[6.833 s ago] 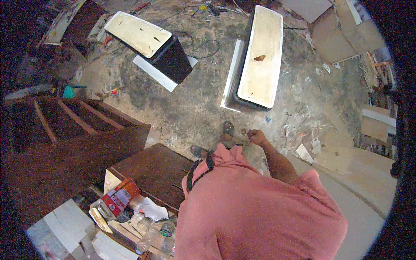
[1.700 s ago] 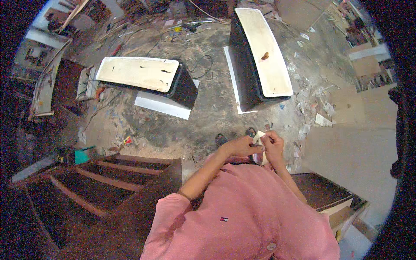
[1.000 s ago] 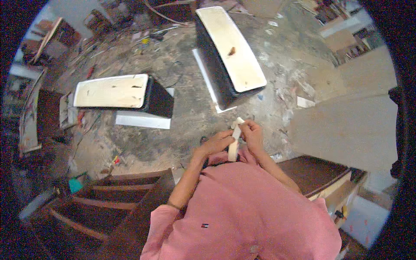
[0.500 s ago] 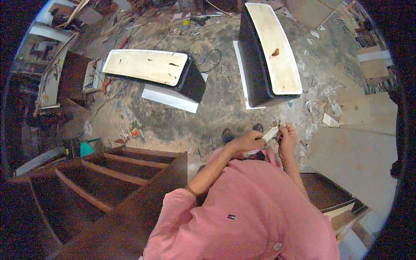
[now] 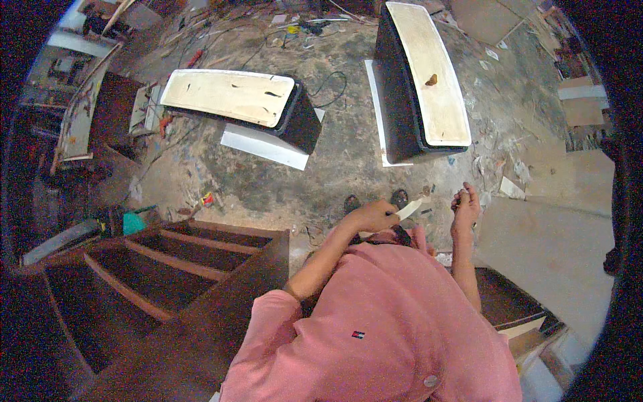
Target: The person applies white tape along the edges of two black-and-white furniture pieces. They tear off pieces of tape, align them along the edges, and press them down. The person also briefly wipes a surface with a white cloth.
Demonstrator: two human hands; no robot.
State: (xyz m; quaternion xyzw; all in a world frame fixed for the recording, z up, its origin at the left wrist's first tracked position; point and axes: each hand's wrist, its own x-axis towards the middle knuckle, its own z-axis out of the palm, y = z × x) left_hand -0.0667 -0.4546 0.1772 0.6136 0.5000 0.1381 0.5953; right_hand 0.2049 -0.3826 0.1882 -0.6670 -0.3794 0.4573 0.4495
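Note:
My left hand (image 5: 376, 218) is closed around one end of a pale, flat strip (image 5: 410, 210), whose free end points up and to the right. What the strip is made of cannot be made out. Off to the right, apart from the strip, my right hand (image 5: 466, 209) is raised with its fingers curled together; anything between the fingertips is too small to name. Beyond my hands stand two dark box-shaped pieces with curved cream tops: a left one (image 5: 224, 98) with several dark marks on its top, and a right one (image 5: 435, 110) with a brown blob on its top.
White sheets (image 5: 263, 146) lie under the dark pieces. A brown shelf unit (image 5: 201, 268) stands at the lower left, and a large pale board (image 5: 549, 248) lies on the right. Scraps and cables (image 5: 328, 87) litter the stained floor (image 5: 167, 167). An open brown box (image 5: 506, 295) is beside my right forearm.
My right hand has come away from the end of the strip and moved right and slightly up. The strip stays in my left hand, which has shifted slightly left.

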